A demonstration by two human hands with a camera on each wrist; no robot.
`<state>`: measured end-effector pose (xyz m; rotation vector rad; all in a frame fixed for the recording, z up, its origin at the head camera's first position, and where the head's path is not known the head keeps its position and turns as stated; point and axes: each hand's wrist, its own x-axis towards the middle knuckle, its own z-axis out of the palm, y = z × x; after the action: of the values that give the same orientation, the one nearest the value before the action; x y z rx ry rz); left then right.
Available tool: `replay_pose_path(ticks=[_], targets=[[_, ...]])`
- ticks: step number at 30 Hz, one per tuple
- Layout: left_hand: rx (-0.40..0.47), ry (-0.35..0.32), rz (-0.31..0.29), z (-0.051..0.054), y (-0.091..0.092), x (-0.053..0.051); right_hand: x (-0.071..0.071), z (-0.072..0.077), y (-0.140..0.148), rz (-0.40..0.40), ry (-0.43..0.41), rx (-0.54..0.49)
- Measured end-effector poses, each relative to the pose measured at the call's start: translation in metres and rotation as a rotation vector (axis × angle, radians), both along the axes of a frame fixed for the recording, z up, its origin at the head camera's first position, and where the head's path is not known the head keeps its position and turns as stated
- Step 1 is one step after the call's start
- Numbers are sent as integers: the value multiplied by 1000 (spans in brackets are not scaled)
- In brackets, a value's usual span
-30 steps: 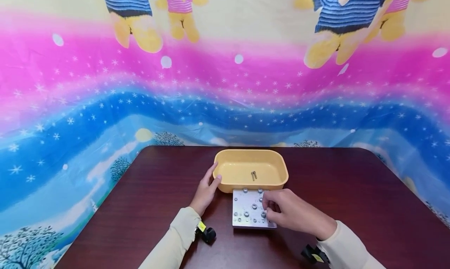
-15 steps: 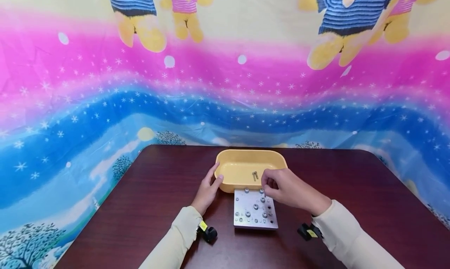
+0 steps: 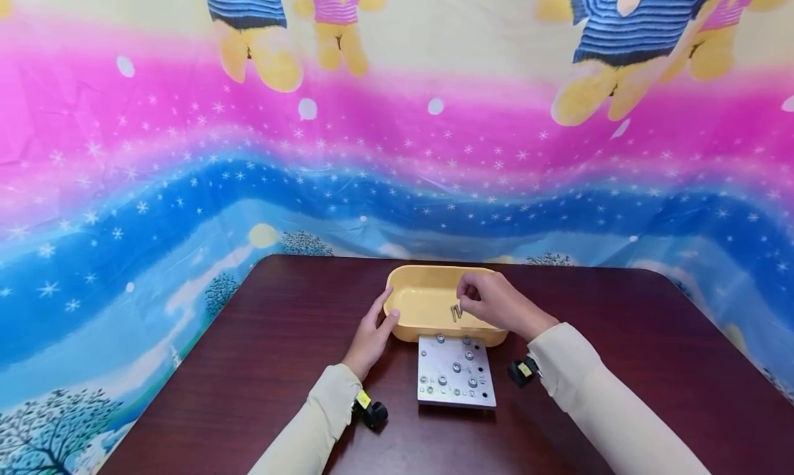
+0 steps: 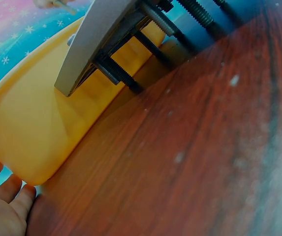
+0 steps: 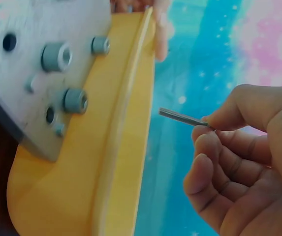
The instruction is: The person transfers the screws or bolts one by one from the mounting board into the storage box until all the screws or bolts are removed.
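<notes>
My left hand (image 3: 370, 337) holds the left end of a yellow plastic tray (image 3: 412, 334), thumb at the rim. In the left wrist view, several fingers (image 4: 22, 199) lie against the tray's outer end. Over the tray's right half, my right hand (image 3: 496, 302) pinches a thin metal screw (image 5: 182, 117) between thumb and fingertips; its end in the fingers is hidden. Small screws (image 3: 455, 314) lie on the tray floor just below that hand. A silver metal plate (image 3: 443, 395) stands in front of the tray, with socket-head bolts (image 5: 57, 56) and open holes (image 5: 9, 42) in it.
Threaded bolt shanks (image 4: 197, 12) reach down under the plate toward the dark red wooden table (image 3: 298, 309). Behind the table hangs a printed cloth (image 3: 397, 151). A small black camera sits at each wrist.
From the right side of the plate, my right hand has moved away from me to above the tray. My left hand stays at the tray's left end. The head view has shifted slightly.
</notes>
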<state>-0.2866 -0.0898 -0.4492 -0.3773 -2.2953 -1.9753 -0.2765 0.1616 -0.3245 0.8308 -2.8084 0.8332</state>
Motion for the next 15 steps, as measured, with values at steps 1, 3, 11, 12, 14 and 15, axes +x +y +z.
replay_pose_path(ticks=[1,3,11,12,14,15], targets=[[0,6,0,0,0,0,-3,-1,1,-10,-4,1],[-1,13,2,0,1,-1,-9,-4,2,-28,-6,5],[-2,15,13,0,2,-1,-33,-17,6,-65,-41,20],[-2,21,13,0,2,-1,-35,-20,6,-73,-47,21],[-2,21,11,3,1,2,-40,-25,6,-75,-37,34],[-4,19,9,8,1,6,-42,-27,7,-75,-31,41]])
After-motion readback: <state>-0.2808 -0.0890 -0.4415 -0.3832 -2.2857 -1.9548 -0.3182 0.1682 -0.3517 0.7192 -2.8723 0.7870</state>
